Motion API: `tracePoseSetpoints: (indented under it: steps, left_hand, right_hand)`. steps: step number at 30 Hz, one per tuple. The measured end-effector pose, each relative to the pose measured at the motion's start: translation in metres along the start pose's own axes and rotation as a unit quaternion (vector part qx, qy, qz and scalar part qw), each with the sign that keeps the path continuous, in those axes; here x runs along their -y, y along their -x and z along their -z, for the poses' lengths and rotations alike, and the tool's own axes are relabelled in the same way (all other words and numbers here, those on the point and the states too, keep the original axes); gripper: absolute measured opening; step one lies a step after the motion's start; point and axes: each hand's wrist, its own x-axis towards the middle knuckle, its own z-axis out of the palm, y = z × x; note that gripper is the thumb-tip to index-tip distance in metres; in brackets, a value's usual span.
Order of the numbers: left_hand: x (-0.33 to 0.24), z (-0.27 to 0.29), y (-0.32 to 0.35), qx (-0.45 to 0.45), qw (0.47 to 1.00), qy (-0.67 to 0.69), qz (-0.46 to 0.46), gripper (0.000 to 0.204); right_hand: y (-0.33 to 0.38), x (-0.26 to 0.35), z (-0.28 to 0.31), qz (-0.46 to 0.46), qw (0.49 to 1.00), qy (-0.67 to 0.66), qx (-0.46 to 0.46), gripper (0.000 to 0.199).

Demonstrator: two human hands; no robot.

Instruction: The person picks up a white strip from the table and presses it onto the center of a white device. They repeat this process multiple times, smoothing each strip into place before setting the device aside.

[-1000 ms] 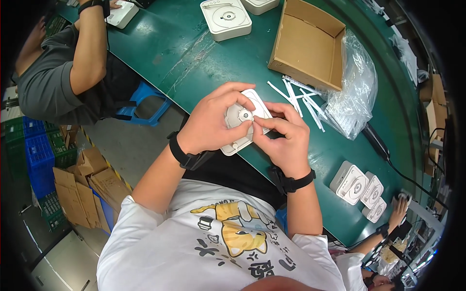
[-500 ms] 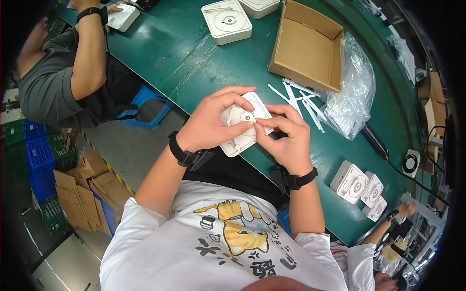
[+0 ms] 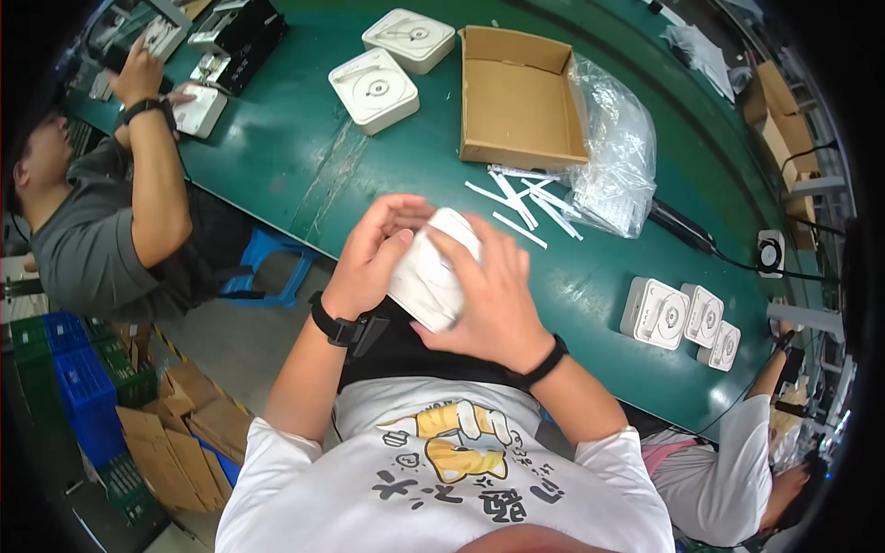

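A white, square CD player [image 3: 427, 288] with a round recess is tilted in front of my body at the table's near edge. My right hand [image 3: 493, 300] grips it from the right, fingers across its top and thumb by its lower edge; motion smears the fingers. At the player's left edge is my left hand [image 3: 369, 258], its fingers loosely curled and apart, thumb close to the casing. Whether that thumb touches it I cannot tell. The right hand covers much of the recess.
Two like players, one nearer [image 3: 373, 90] and one farther [image 3: 410, 39], sit on the green table. An open cardboard box [image 3: 524, 97], clear plastic bag [image 3: 616, 152] and white strips [image 3: 521, 207] lie beyond my hands. Several players [image 3: 656, 313] stand right. Co-workers sit at both sides.
The player has moved slightly left and down in view and turned. My right hand has gone from pinching at its centre to gripping across it; my left fingers have come off its top.
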Motion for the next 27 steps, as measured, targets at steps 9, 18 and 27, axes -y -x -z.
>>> tracePoseSetpoints:
  steps: [9,18,27]
  left_hand:
    - [-0.029,0.059,-0.081,-0.162,0.829,-0.477,-0.242,0.071]
    - [-0.026,0.013,-0.049,-0.130,0.733,-0.649,-0.159,0.077]
    - [-0.033,0.006,-0.007,-0.107,0.768,-0.594,-0.213,0.080]
  right_hand:
    - [0.142,-0.041,0.030,-0.227,0.924,0.190,-0.242,0.113]
    - [0.148,-0.047,0.034,-0.287,0.868,0.282,-0.291,0.084]
    - [0.040,-0.039,0.045,-0.139,0.973,0.083,-0.165,0.025]
